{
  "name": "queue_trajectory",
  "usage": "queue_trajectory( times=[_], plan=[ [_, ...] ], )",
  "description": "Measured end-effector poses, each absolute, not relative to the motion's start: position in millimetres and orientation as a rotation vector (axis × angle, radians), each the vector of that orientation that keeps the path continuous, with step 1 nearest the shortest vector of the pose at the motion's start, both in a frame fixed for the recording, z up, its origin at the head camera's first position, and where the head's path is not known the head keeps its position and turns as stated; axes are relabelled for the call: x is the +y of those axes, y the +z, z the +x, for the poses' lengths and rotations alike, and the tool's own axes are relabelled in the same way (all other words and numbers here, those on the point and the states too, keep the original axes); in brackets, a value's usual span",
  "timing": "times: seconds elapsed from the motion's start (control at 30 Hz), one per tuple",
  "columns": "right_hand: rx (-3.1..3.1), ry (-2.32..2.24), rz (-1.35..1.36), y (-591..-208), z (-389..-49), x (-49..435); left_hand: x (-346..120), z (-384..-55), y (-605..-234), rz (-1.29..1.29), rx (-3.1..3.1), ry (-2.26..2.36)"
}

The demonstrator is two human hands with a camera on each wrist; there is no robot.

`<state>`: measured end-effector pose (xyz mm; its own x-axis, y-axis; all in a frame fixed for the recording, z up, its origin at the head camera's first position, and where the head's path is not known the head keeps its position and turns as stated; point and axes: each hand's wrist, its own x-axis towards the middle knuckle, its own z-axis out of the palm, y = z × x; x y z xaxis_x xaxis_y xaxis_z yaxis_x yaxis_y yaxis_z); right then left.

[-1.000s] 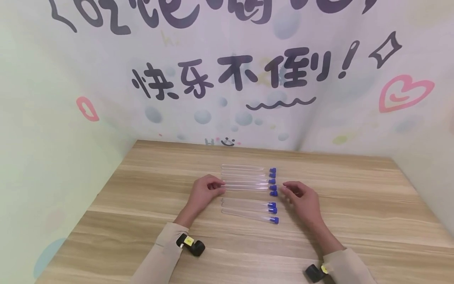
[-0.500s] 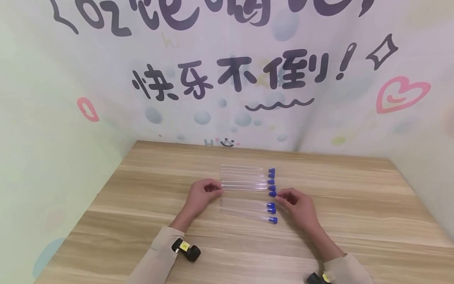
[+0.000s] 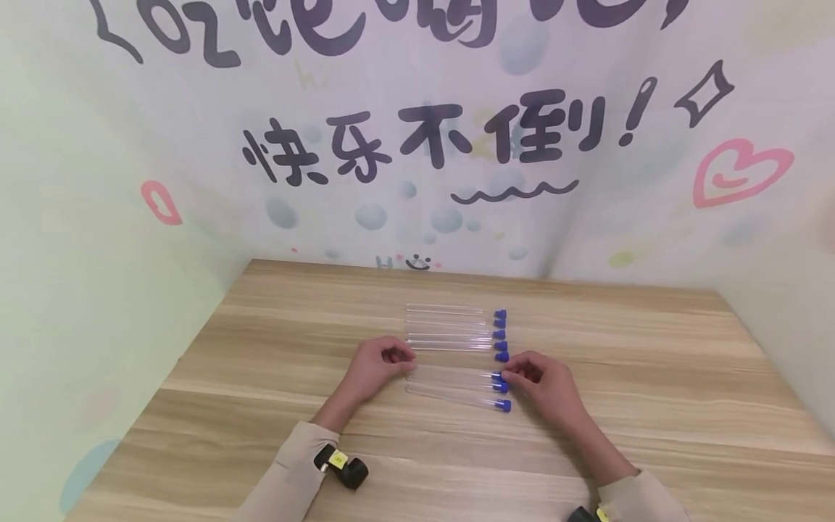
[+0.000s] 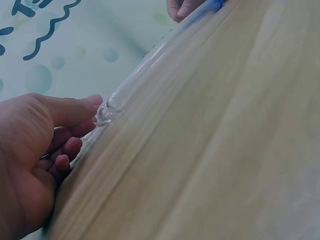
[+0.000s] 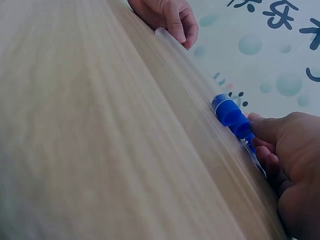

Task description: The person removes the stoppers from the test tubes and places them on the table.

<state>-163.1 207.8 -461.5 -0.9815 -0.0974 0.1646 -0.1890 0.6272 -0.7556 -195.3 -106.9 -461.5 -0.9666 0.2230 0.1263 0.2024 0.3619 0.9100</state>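
Observation:
Capped clear test tubes lie in two groups on the table, all in line left to right. The near group includes a front test tube (image 3: 450,395) with a blue cap (image 3: 504,406). My left hand (image 3: 377,371) is at the rounded left ends of this group, thumb and forefinger slightly parted beside the rear tube's end (image 4: 104,115). On the opposite side, my right hand (image 3: 546,384) has its thumb tip right at a blue cap (image 5: 243,127) behind the front one, its other fingers loosely bent.
Behind the near group lies the far group of test tubes (image 3: 450,335), blue caps (image 3: 500,333) to the right. The wooden table (image 3: 261,435) meets a printed cloth backdrop (image 3: 326,217) at its rear edge. Black wrist cameras (image 3: 342,467) sit on both sleeves.
Both hands have moved toward the near edge, from the ends of the far group to the ends of the near group. The right hand has also come leftward. The tubes lie as before.

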Motion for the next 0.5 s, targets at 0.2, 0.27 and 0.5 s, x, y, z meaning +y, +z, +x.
queue_trajectory(
  times=[0.2, 0.27, 0.5],
  plan=[
    [-2.746, 1.296, 0.255, -462.5, -161.2, 206.2, -107.4, -194.5, -462.4, 0.421, 2.597, 1.679],
    [-2.741, 1.29, 0.268, -462.9, -161.5, 205.9, -107.6, -194.2, -462.8, 0.431, 2.6, 1.672],
    [-2.725, 1.271, 0.315, -462.8, -164.6, 207.1, -106.6, -195.1, -461.9, 0.47, 2.577, 1.691]
  ],
)
